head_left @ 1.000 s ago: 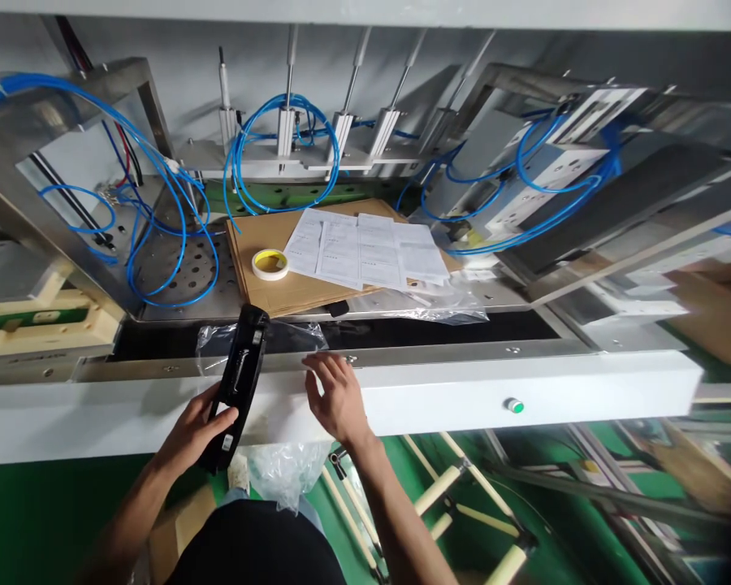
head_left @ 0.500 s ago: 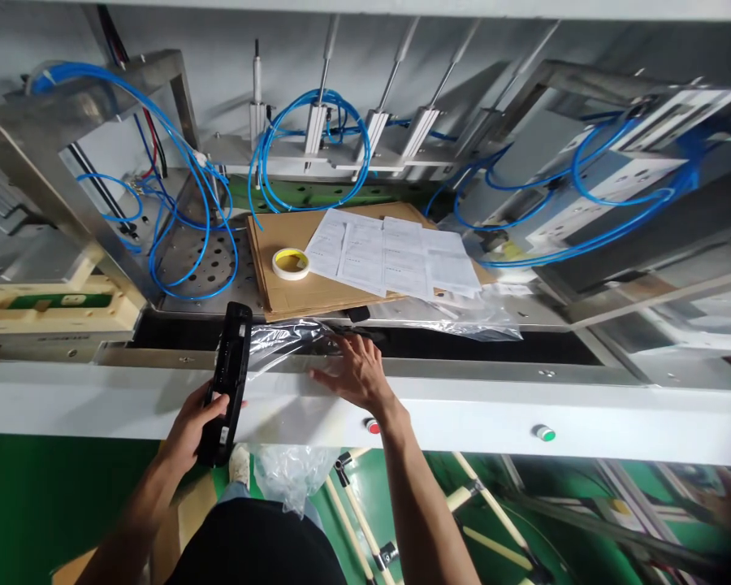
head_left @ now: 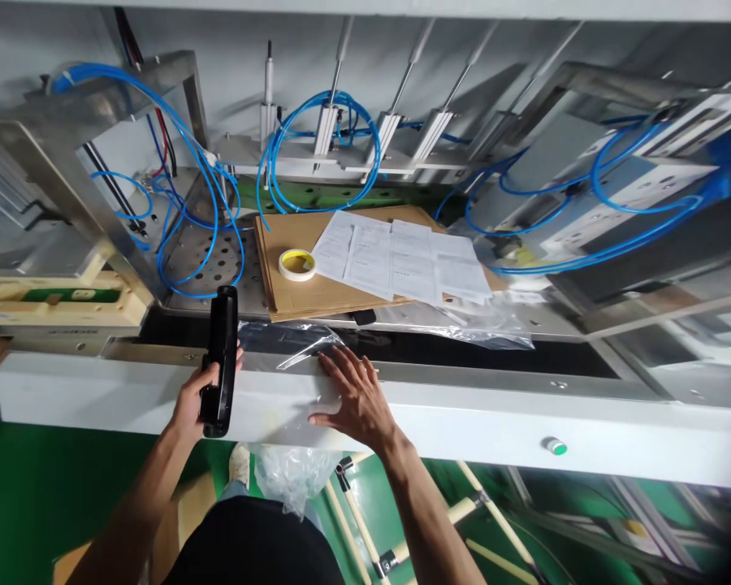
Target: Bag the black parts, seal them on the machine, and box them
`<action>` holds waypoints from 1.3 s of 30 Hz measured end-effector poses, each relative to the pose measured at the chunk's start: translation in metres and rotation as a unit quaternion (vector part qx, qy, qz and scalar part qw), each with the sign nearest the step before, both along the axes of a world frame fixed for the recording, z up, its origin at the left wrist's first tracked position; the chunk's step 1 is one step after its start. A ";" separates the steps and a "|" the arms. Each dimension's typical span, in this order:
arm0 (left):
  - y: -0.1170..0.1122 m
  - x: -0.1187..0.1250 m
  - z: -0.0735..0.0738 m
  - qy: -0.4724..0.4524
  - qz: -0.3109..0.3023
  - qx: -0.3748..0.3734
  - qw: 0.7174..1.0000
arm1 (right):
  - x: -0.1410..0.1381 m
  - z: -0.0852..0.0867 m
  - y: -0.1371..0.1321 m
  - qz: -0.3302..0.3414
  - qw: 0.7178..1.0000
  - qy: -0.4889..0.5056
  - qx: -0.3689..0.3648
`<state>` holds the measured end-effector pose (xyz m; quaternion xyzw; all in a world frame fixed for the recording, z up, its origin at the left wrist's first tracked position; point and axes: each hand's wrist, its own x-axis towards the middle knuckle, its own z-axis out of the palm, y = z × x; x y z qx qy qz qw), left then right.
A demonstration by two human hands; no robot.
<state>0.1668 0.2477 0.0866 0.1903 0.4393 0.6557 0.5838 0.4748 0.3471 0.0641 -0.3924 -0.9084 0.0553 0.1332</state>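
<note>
Clenched in the left hand (head_left: 190, 404): a long, narrow black plastic housing (head_left: 221, 349), taken at its lower end and held nearly upright across the long white metal beam (head_left: 493, 422) at the front of the table, with its top end just past the beam's far edge. Left grip closed firmly around that housing, with fingertips showing on the side nearer the middle of the beam.

Pressed down under the right hand (head_left: 354, 398): a clear, crinkled plastic bag (head_left: 280, 337), draped over the top of the beam just right of the housing. Right grip released, palm down and fingers spread flat on the film, grasping nothing. Left edge of the bag right beside the housing; touching or not, cannot tell.

Just beyond the beam, along its length: a black conveyor strip (head_left: 463, 351). Farther beyond the beam, behind the two hands: a flat brown cardboard sheet (head_left: 292, 296), carrying a pale yellow roll of tape (head_left: 297, 264) and several white printed paper sheets (head_left: 402, 260). To the left of the cardboard, also beyond the beam: a perforated grey metal plate (head_left: 216, 260) crossed by looping blue air hoses (head_left: 317, 154).

On the beam's front face, well to the right of the right hand: a small round green button (head_left: 553, 445). Below the beam, between the forearms: another bunched clear plastic bag (head_left: 289, 475).
</note>
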 end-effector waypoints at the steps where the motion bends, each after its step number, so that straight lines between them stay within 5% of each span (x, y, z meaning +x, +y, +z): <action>1: 0.001 0.001 0.001 -0.001 0.001 0.002 1.000 | 0.001 0.000 0.000 0.002 1.000 0.005 -0.001; 5: -0.004 0.006 0.016 0.015 -0.005 -0.007 1.000 | 0.002 0.006 -0.001 0.005 0.999 0.051 0.017; 9: -0.017 0.007 0.038 0.086 -0.045 -0.096 0.991 | -0.008 0.022 -0.006 -0.010 0.992 0.111 0.065; 14: -0.039 0.010 0.056 0.295 -0.135 -0.075 0.943 | -0.038 0.061 -0.029 0.031 0.971 0.213 0.100; 17: -0.056 0.013 0.058 0.547 -0.085 -0.024 0.833 | -0.058 0.087 -0.046 0.083 0.946 0.277 0.146; 20: -0.075 0.012 0.057 0.765 -0.033 0.013 0.644 | -0.079 0.101 -0.054 0.131 0.924 0.283 0.223; 23: -0.094 0.005 0.055 0.881 -0.018 0.019 0.473 | -0.105 0.100 -0.050 0.205 0.925 0.223 0.228; 25: -0.106 -0.003 0.055 0.918 -0.002 0.028 0.397 | -0.125 0.094 -0.044 0.283 0.922 0.157 0.213; 27: -0.116 -0.014 0.055 0.934 0.010 0.026 0.355 | -0.145 0.086 -0.040 0.343 0.911 0.104 0.204; 31: -0.131 -0.046 0.047 0.924 0.045 -0.031 0.378 | -0.189 0.077 -0.033 0.394 0.894 0.060 0.205; 36: -0.137 -0.091 0.023 0.846 0.334 -0.008 0.416 | -0.276 0.074 -0.016 0.321 0.924 0.071 0.194; 39: -0.130 -0.107 0.000 0.785 0.394 -0.043 0.477 | -0.344 0.075 -0.003 0.251 0.944 0.072 0.201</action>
